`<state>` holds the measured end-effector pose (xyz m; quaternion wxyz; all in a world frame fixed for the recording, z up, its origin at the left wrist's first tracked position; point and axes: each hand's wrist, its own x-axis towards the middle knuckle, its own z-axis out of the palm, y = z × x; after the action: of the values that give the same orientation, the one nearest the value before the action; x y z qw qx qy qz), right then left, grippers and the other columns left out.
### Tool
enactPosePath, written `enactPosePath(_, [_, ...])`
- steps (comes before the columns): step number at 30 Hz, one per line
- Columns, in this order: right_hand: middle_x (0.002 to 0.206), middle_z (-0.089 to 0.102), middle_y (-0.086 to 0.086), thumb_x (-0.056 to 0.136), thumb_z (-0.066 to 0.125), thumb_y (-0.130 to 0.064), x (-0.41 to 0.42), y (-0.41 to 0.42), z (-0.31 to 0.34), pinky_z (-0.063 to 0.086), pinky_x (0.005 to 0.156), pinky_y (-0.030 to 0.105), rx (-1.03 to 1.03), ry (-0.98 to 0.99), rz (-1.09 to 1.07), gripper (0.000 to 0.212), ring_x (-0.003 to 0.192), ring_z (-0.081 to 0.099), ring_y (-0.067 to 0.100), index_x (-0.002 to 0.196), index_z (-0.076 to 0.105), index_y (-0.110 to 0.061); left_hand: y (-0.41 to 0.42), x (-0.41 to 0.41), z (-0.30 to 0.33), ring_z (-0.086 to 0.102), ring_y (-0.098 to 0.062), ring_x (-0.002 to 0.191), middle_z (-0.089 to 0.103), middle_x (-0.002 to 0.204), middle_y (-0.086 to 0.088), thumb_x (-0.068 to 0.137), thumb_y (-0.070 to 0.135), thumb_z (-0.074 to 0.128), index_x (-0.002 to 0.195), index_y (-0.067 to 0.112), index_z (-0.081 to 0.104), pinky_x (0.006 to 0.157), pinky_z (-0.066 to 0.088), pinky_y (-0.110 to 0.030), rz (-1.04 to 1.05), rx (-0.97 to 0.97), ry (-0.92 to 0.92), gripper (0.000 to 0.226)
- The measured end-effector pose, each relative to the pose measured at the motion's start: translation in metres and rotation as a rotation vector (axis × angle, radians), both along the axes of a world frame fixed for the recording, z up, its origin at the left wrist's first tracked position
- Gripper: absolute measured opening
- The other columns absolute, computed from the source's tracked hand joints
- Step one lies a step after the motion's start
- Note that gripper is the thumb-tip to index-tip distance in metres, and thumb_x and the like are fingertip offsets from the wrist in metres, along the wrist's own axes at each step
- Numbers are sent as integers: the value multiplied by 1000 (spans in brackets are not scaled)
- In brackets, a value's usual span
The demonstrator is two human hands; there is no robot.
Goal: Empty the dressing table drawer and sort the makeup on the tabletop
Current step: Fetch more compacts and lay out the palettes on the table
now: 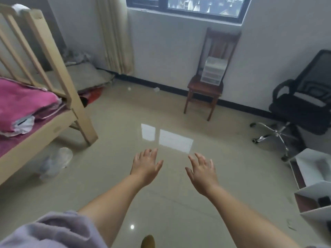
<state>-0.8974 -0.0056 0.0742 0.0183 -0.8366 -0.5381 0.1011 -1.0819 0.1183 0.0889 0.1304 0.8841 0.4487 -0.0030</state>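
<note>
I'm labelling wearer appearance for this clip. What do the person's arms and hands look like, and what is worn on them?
Both forearms are bare, and the left hand and right hand wear no gloves, rings or watch that I can see. A loose lilac sleeve covers the left upper arm.

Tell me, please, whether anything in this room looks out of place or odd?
Yes: two white drawers sit on the floor at the right, out of any furniture. A clear plastic bag lies loose beside the bed. Both hands, left and right, hold nothing.
</note>
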Motion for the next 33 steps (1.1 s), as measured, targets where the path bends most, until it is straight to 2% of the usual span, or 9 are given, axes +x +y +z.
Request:
enactPosePath(4, [157, 13, 1, 99, 24, -46, 52, 63, 11, 3, 116, 46, 35, -8, -76, 53, 144, 10, 18, 148, 18, -26, 80, 60, 6, 31, -25, 132, 34, 144, -9, 97, 48, 28, 146, 17, 20, 109, 21, -39, -66, -9, -9, 58])
enactPosePath(11, [157, 15, 0, 98, 23, -48, 154, 146, -10, 3, 116, 46, 11, 26, -191, 54, 145, 10, 17, 148, 18, -28, 180, 170, -10, 29, -25, 134, 32, 145, -8, 97, 50, 25, 147, 17, 19, 110, 20, -40, -208, -24, 38, 60])
enactPosePath(20, [157, 12, 1, 99, 21, -46, 360, 309, -9, 3, 116, 46, -40, -4, -232, 54, 145, 8, 17, 149, 15, -26, 354, 372, -2, 24, -21, 138, 28, 149, -7, 97, 50, 25, 148, 19, 18, 113, 16, -38, -170, 11, -15, 59])
enactPosePath(28, [158, 11, -1, 100, 22, -46, 485, 442, -20, 3, 117, 42, -48, 57, -219, 53, 145, 7, 15, 149, 16, -28, 480, 506, -20, 24, -20, 138, 28, 148, -5, 97, 50, 25, 148, 20, 17, 113, 16, -37, -229, -27, 24, 59])
enactPosePath(33, [158, 11, 0, 100, 22, -46, 569, 530, -47, 8, 116, 40, -88, 90, -342, 53, 145, 9, 16, 149, 16, -28, 592, 595, -38, 29, -20, 134, 32, 144, -2, 97, 50, 25, 147, 20, 19, 110, 20, -36, -291, 21, 48, 59])
